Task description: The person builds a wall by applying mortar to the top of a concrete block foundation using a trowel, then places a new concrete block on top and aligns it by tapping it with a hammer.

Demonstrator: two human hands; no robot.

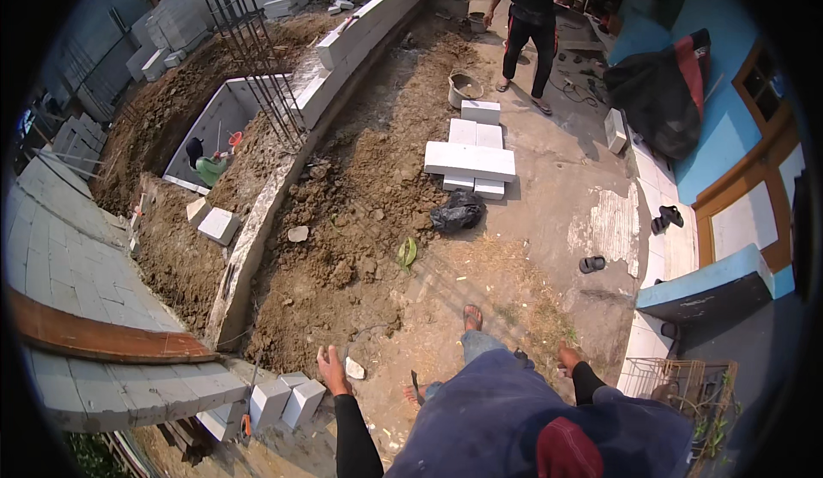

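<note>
My left hand (333,370) is at lower centre, fingers apart, holding nothing. Close beside it on the ground lies a whitish chunk of stone (354,368). White lightweight blocks (302,402) stand just below and to the left of that hand. My right hand (567,359) hangs at my other side above the paving, its fingers loosely bent and apart, with nothing visible in it. Ahead of me sits a low stack of white blocks (470,162), one long block laid across the top. A crumpled black plastic bag (458,211) touches the ground at its near end.
Loose soil (343,221) runs along a low concrete beam (253,259). Beyond it, a person in green (210,168) is in a block-lined pit, near upright rebar (249,58). Another person (531,24) stands ahead near a bucket (465,89). Sandals (591,264) lie right; a wire rack (686,384) stands lower right.
</note>
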